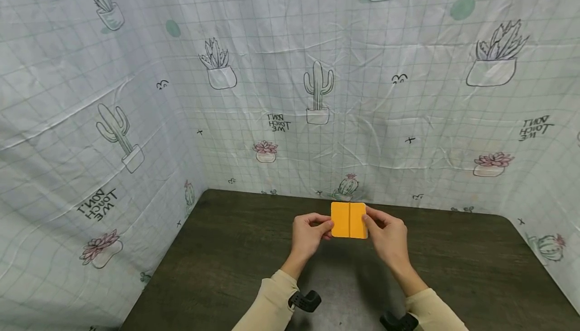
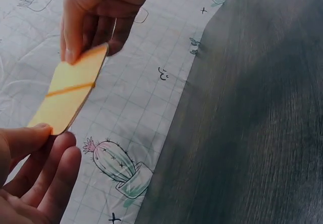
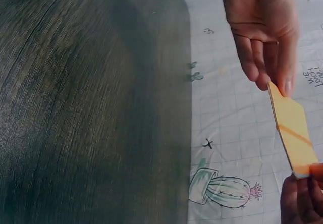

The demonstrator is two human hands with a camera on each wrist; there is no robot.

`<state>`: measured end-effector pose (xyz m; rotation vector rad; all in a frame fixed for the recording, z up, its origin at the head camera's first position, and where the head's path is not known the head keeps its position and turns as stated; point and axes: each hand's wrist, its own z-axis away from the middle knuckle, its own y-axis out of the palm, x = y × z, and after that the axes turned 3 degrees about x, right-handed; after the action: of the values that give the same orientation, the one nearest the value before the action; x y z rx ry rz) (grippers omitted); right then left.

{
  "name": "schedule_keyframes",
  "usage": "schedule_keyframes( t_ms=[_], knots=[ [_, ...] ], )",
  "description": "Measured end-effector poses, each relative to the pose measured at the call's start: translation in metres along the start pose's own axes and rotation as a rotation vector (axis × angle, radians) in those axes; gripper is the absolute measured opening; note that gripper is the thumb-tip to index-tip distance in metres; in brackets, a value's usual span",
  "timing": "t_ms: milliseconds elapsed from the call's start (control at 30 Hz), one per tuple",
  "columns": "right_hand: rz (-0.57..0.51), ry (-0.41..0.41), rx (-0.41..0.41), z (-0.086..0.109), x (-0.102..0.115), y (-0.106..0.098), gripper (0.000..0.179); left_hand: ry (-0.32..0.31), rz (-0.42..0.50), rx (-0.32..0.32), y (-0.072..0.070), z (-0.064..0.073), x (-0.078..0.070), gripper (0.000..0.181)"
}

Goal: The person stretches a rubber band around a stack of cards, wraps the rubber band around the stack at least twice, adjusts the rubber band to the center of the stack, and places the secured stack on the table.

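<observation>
A flat orange-yellow square with rounded corners and a darker line down its middle (image 1: 340, 219) is held up between both hands, above the far part of the table. My left hand (image 1: 309, 234) pinches its left edge, thumb on the face toward me and fingers behind. On the opposite edge, my right hand (image 1: 387, 233) pinches it the same way. The left wrist view shows the square (image 2: 70, 85) tilted, its thin side visible, with the left hand (image 2: 38, 176) below and the right above. In the right wrist view, the right hand (image 3: 303, 196) is partly cut off by the frame.
The dark wood-grain table (image 1: 217, 250) extends around and below the hands. A pale grid-patterned cloth (image 1: 281, 180) printed with cacti hangs behind it and along both sides. Black wrist straps (image 1: 305, 301) sit over the light sleeves.
</observation>
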<state>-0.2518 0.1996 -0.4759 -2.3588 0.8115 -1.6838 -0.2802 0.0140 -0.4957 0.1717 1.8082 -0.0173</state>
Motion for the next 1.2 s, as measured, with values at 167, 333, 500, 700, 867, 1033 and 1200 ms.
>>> schedule_keyframes(
  t_ms=[167,333,500,700,867,1033,1200],
  knots=[
    [0.079,0.015,0.088,0.001,-0.007,0.004,0.035,-0.009,-0.046,-0.031,0.001,-0.004,0.006,0.006],
    [0.126,0.030,0.164,0.001,-0.015,0.007,0.044,-0.038,-0.087,-0.033,0.000,-0.009,0.013,0.005],
    [0.119,0.062,0.231,-0.002,-0.018,0.008,0.045,-0.066,-0.120,-0.033,-0.001,-0.013,0.027,0.005],
    [0.118,0.086,0.334,-0.008,-0.020,0.013,0.049,-0.144,-0.135,-0.061,-0.008,-0.016,0.043,0.007],
    [0.136,0.124,0.401,-0.013,-0.028,0.020,0.054,-0.182,-0.206,-0.031,-0.011,-0.017,0.049,0.009],
    [0.182,0.163,0.484,-0.017,-0.036,0.023,0.058,-0.232,-0.366,0.027,-0.011,-0.021,0.061,0.011],
    [0.230,0.205,0.555,-0.022,-0.046,0.027,0.058,-0.253,-0.482,0.036,-0.008,-0.026,0.069,0.011]
  ],
)
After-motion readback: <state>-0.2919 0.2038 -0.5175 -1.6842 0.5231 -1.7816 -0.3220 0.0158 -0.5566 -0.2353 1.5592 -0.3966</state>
